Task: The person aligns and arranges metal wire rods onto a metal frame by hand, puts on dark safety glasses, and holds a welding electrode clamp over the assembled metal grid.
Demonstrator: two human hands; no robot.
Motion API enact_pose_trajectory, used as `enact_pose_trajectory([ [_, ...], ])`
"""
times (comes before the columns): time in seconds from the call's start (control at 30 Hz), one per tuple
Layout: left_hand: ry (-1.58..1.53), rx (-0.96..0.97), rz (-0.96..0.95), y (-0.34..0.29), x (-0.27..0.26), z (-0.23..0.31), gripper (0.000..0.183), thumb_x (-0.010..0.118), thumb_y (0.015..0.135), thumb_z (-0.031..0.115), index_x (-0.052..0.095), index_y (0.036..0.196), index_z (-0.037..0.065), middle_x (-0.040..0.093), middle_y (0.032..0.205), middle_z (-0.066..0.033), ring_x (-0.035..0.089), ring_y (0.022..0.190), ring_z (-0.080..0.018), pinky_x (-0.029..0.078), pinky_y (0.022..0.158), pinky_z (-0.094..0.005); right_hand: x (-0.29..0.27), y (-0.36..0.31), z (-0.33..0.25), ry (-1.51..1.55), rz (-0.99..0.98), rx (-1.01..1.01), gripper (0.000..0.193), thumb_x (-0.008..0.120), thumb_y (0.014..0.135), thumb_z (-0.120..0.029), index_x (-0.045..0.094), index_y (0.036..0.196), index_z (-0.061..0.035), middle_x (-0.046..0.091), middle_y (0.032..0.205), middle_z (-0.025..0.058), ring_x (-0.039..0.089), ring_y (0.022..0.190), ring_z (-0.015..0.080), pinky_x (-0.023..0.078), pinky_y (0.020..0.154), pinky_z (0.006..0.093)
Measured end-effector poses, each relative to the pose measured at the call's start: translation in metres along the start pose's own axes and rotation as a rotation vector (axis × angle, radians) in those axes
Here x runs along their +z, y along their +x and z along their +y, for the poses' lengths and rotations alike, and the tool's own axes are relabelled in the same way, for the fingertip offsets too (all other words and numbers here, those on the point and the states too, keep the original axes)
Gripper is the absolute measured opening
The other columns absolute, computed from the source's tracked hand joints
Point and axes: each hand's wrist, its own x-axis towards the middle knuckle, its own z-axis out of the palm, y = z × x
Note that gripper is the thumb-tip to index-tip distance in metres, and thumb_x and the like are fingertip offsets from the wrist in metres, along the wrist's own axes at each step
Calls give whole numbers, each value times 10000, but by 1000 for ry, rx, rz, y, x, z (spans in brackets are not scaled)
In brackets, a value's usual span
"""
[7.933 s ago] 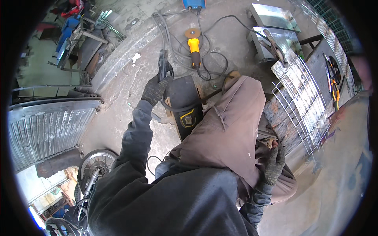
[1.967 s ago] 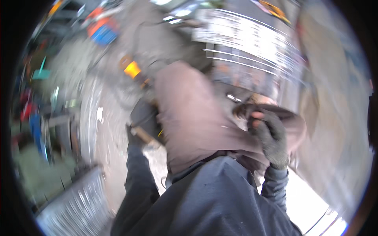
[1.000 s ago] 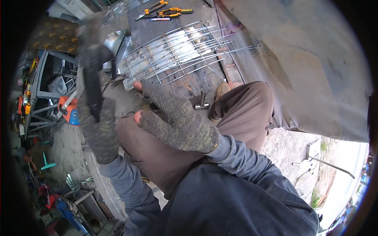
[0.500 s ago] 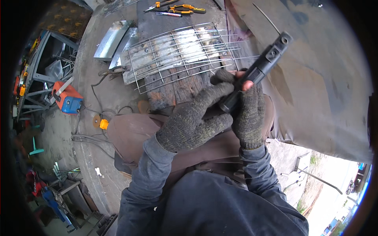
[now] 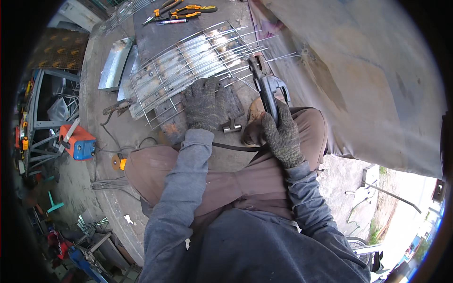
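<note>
My right hand (image 5: 282, 134), in a dark knitted glove, is closed around a black welding electrode holder (image 5: 268, 92). The holder's head points up toward the right end of a wire grid (image 5: 186, 63), and a black cable (image 5: 236, 148) runs left from below it. I cannot make out a rod in its jaws. My left hand (image 5: 205, 104), gloved too, lies palm down with its fingers stretched over the grid's near edge, holding nothing. Beneath the grid are a shiny metal plate (image 5: 207, 51) and a dark wooden board (image 5: 173, 133).
Pliers (image 5: 186, 15) and a marker (image 5: 171, 21) lie at the far edge. Bent sheet-metal pieces (image 5: 114, 63) and a ground clamp (image 5: 118, 107) are left of the grid. A T-shaped metal piece (image 5: 231, 127) sits near my boot (image 5: 255, 115). An orange-blue machine (image 5: 78, 141) stands left; a tarp (image 5: 368, 85) hangs right.
My left hand has left the electrode holder and come down on the grid. My right hand has lowered the holder and turned its head up and leftward. The view has shifted slightly.
</note>
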Motion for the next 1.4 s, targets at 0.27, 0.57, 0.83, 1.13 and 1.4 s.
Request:
enact_pose_trajectory([
  [0.27, 63, 51, 47, 5, 9, -4, 260, 629, 969, 337, 706, 1173, 196, 656, 1117, -77, 597, 1095, -303, 434, 981, -512, 3, 4, 18, 66, 51, 20, 435, 636, 1013, -246, 533, 1371, -23, 706, 944, 202, 726, 843, 303, 553, 771, 405],
  [0.57, 121, 47, -11, 3, 6, -1, 250, 625, 972, 353, 730, 1148, 210, 676, 1134, -48, 614, 1104, -292, 436, 997, -509, -1, 5, 6, 74, -9, 137, 418, 632, 1014, -246, 534, 1362, -37, 704, 900, 197, 726, 790, 299, 553, 736, 402],
  [0.83, 123, 44, 0, 1, 8, -2, 258, 632, 974, 353, 738, 1168, 220, 670, 1180, -31, 608, 1129, -301, 417, 1036, -516, -2, 9, -1, 39, -34, 168, 425, 638, 1011, -259, 533, 1363, -45, 694, 864, 201, 721, 765, 290, 542, 712, 401],
  [1.13, 112, 55, -33, 3, 4, -1, 252, 654, 959, 313, 733, 1163, 187, 676, 1152, -49, 606, 1111, -303, 418, 1027, -510, 9, 14, 18, -111, 98, -82, 464, 593, 1046, -328, 524, 1398, -33, 708, 1004, 257, 718, 913, 409, 545, 783, 450],
  [1.4, 68, -10, -30, 0, 6, 2, 294, 610, 974, 354, 719, 1212, 219, 652, 1234, -29, 572, 1189, -301, 383, 1081, -526, 13, 18, 4, -86, 2, 186, 485, 605, 1030, -364, 573, 1374, -24, 710, 1062, 290, 725, 963, 426, 559, 806, 459],
])
